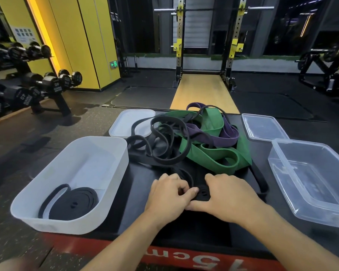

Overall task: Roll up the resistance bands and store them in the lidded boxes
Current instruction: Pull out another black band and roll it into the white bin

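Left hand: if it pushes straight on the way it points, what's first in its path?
The left hand would first press into the black roll at its fingertips, then likely the right hand just beyond.

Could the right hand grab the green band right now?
Probably yes, once the right hand lets go of the black roll: the green band lies just beyond it, its near edge uncovered.
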Demonstrator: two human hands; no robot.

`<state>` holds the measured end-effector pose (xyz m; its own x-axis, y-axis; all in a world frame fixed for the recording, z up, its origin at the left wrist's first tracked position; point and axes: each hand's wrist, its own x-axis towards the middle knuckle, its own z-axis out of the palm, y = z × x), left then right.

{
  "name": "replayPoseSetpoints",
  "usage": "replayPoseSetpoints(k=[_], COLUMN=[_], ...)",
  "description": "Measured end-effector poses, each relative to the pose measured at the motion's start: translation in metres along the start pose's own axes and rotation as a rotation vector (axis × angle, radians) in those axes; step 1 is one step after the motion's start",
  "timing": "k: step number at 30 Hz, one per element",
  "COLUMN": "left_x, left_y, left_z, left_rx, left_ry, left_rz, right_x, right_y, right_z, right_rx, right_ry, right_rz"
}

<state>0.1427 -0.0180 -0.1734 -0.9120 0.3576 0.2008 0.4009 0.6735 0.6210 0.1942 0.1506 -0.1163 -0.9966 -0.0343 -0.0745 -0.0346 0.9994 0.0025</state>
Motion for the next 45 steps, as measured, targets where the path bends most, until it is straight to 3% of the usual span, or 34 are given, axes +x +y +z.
replayPoseSetpoints(k=[4, 17, 20, 26, 29, 40, 45], left_x=[-0.001, -0.002, -0.001, 0.001, 0.001, -0.001, 0.0], left_y=[0.001, -0.001, -0.001, 0.001, 0.001, -0.001, -0.001], left_z=[0.001, 0.004, 0.003, 0.001, 0.001, 0.003, 0.002], left_rx=[0.026, 0.003, 0.014, -0.018, -0.025, -0.004, -0.056], left_ry=[0.016, 0.06, 0.039, 0.007, 0.007, 0.015, -0.004], left_rz=[0.013, 0.018, 0.024, -0.007, -0.011, -0.013, -0.01], right_x=[0.003, 0.016, 0.01, -0.002, 0.003, 0.023, 0.025], right_y=[-0.003, 0.022, 0.021, 0.002, -0.001, 0.027, 0.031], right_z=[0.003, -0.012, -0.012, 0.0, -0.001, -0.015, -0.016], right_rx=[-0.037, 0.122, 0.157, 0.052, 0.027, 0.187, 0.253], right_ry=[0.059, -0.187, -0.16, -0.001, 0.01, -0.25, -0.355], right_rz=[-0.067, -0.298, -0.254, 0.04, -0.005, -0.247, -0.266])
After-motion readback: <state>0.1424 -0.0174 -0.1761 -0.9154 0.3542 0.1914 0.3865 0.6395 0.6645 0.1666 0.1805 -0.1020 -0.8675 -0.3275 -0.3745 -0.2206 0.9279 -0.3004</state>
